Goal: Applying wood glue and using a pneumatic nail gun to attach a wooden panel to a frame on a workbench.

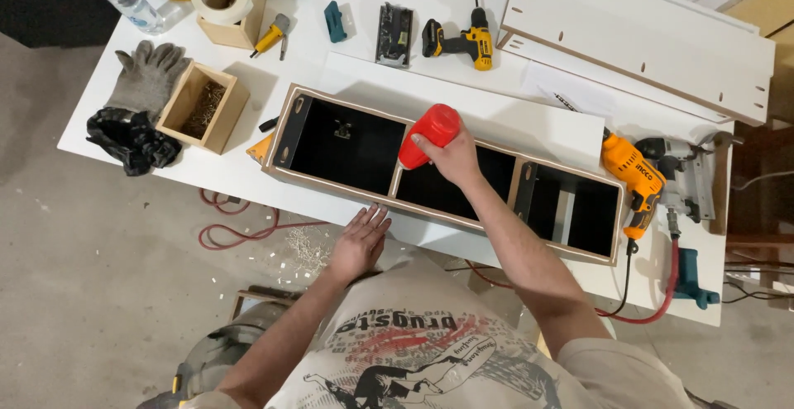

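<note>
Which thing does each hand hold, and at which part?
The right hand holds a red bottle around its body. The left hand holds nothing; it rests flat on the white table.

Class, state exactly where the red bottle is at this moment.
In the head view the red bottle is near the middle, held tipped down in the right hand over a divider of the long wooden box frame, below the yellow cordless drill.

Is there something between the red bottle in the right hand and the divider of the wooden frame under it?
Nothing visible. The right hand holds the red bottle tilted with its tip down, right above the divider of the wooden frame. The left hand lies flat at the table edge, aside.
</note>
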